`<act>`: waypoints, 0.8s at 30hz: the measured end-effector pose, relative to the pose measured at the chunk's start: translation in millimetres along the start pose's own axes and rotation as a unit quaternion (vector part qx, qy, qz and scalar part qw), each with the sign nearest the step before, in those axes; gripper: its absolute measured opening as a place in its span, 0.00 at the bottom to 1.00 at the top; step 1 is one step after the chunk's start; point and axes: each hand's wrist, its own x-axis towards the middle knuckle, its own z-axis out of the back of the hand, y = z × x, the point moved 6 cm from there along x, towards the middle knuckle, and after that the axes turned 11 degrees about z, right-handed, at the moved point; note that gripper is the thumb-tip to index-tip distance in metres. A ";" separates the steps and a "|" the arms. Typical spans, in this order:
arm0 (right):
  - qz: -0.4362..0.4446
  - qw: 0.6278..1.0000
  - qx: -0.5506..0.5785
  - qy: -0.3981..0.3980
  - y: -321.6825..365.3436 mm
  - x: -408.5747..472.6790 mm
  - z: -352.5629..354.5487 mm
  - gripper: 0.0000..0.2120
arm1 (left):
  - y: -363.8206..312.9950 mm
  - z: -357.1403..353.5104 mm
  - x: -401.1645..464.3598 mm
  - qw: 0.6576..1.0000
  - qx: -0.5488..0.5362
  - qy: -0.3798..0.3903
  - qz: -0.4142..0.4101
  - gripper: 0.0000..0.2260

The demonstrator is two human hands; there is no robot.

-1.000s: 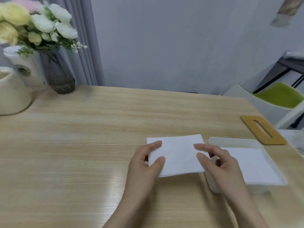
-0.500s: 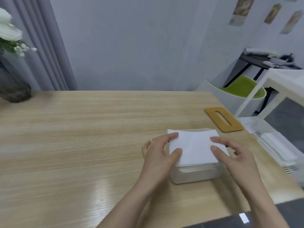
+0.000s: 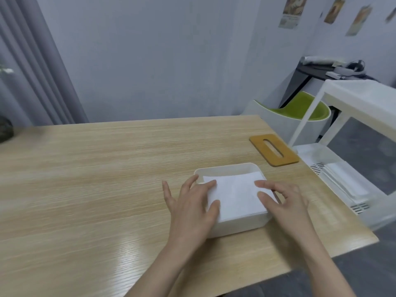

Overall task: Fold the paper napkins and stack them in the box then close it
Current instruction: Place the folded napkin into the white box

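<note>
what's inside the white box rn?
A folded napkin lies on top in the box, the left hand and right hand pressing its sides. Anything beneath it is covered.

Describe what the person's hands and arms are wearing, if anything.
Nothing shows on either one. The left hand and the right hand are bare: no gloves, and no rings, watch or bracelet can be seen. Both forearms are uncovered down to the bottom edge of the picture, with no sleeve in view.
</note>
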 end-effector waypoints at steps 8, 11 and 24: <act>0.027 0.996 -0.072 0.038 -10.0 6.2 -13.0 0.14 | 3.7 -5.6 -3.2 0.997 0.067 0.038 -0.021 0.20; 0.039 0.990 -0.128 0.030 -11.2 5.8 -12.0 0.15 | 2.1 -8.8 -1.9 0.994 0.079 0.045 -0.056 0.19; 0.246 0.929 -0.210 0.179 -6.0 -12.4 -16.5 0.29 | -4.4 -19.9 -7.0 0.920 0.248 0.131 -0.275 0.25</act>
